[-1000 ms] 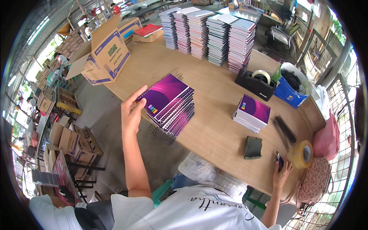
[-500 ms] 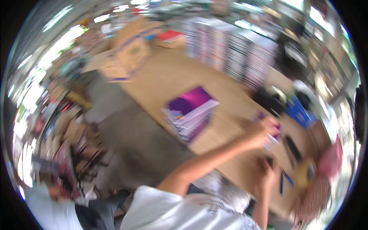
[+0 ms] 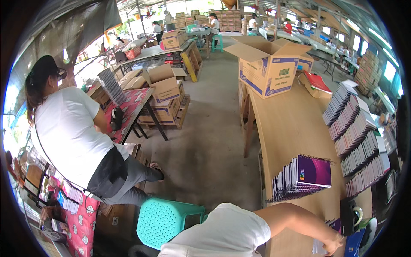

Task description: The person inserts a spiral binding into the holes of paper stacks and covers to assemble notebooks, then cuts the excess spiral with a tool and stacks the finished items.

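Note:
My left arm reaches across the table [image 3: 295, 124] to the lower right. At its end, my left hand [image 3: 333, 245] is closed at a purple notebook [image 3: 335, 224], which my forearm and wrist mostly cover. A pale, see-through edge [image 3: 317, 246] shows beside the fingers. My right hand is out of view. Left of the reaching hand lies a fanned stack of spiral notebooks [image 3: 284, 182], its top one [image 3: 314, 170] with a purple cover facing up.
Tall rows of spiral notebooks [image 3: 357, 139] line the table's right side. An open cardboard box [image 3: 267, 70] stands at its far end. A tape dispenser [image 3: 353, 216] and a blue box [image 3: 354, 244] are near my hand. To the left are a turquoise stool [image 3: 165, 220] and a co-worker [image 3: 72, 132].
The view has swung left and up, bringing the co-worker and stool into sight. My right hand has left the picture. My left hand now appears low at the right edge of the table.

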`<move>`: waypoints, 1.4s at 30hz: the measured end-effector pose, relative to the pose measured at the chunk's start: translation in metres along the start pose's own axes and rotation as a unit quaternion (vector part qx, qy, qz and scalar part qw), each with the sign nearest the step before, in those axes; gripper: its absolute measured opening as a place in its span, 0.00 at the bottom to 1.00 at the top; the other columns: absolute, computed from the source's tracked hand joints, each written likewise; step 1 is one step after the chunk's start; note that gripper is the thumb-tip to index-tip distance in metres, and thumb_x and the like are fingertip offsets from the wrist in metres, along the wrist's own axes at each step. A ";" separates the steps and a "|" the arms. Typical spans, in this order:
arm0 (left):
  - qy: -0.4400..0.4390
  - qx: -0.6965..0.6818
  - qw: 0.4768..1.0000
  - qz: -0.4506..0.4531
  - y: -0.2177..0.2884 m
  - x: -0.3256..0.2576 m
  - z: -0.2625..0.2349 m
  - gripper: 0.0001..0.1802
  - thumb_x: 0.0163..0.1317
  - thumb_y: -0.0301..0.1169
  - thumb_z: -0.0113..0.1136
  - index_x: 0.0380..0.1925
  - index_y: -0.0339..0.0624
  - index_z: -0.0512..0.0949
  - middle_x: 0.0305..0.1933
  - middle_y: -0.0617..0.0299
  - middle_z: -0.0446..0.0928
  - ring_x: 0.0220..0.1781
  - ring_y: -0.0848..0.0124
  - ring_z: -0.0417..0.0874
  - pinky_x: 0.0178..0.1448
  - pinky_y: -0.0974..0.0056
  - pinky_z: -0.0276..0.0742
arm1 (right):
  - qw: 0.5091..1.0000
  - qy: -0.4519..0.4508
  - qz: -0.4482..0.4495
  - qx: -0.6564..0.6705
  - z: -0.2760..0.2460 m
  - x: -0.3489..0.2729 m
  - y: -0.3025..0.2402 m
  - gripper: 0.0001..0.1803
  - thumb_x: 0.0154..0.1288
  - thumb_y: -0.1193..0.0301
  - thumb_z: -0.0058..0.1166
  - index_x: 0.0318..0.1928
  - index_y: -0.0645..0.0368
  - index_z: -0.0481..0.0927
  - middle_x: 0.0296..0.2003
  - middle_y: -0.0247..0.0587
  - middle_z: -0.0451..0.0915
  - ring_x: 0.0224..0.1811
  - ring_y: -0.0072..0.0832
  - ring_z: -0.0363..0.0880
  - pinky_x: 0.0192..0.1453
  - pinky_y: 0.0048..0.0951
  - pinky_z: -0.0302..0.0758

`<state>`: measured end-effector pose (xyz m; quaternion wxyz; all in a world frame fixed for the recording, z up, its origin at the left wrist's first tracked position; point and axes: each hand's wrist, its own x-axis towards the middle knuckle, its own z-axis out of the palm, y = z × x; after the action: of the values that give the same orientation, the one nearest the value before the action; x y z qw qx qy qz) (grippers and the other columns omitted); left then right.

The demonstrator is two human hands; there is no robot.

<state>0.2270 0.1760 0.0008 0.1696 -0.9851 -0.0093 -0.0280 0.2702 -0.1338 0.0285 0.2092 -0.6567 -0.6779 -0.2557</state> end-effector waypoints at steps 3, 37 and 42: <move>0.104 -0.050 0.993 0.029 -0.006 0.003 -0.008 0.11 0.59 0.44 0.58 0.35 0.63 0.89 0.38 0.57 0.84 0.43 0.58 0.84 0.47 0.51 0.79 | 0.999 0.020 -0.031 0.040 -0.016 -0.007 0.011 0.31 0.61 0.48 0.61 0.61 0.50 0.78 0.50 0.62 0.77 0.49 0.60 0.76 0.47 0.62 0.72; -0.040 -0.328 0.942 -0.053 0.002 -0.110 -0.149 0.29 0.45 0.18 0.70 0.50 0.56 0.79 0.57 0.60 0.73 0.56 0.53 0.77 0.64 0.54 0.76 | 0.894 0.023 0.257 0.367 -0.029 0.063 -0.025 0.26 0.56 0.63 0.70 0.56 0.51 0.82 0.58 0.51 0.74 0.60 0.48 0.74 0.63 0.45 0.72; -0.045 -0.342 0.937 -0.049 -0.001 -0.109 -0.149 0.29 0.46 0.18 0.69 0.50 0.56 0.79 0.57 0.59 0.73 0.56 0.53 0.77 0.63 0.54 0.76 | 0.862 0.009 0.301 0.408 -0.033 0.070 -0.023 0.25 0.58 0.63 0.69 0.57 0.50 0.82 0.57 0.47 0.76 0.58 0.42 0.77 0.58 0.40 0.76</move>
<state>0.1099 0.1261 0.1351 -0.1799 -0.9821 -0.0549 0.0064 0.2417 -0.0991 0.0960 0.5315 -0.6822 -0.4893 0.1131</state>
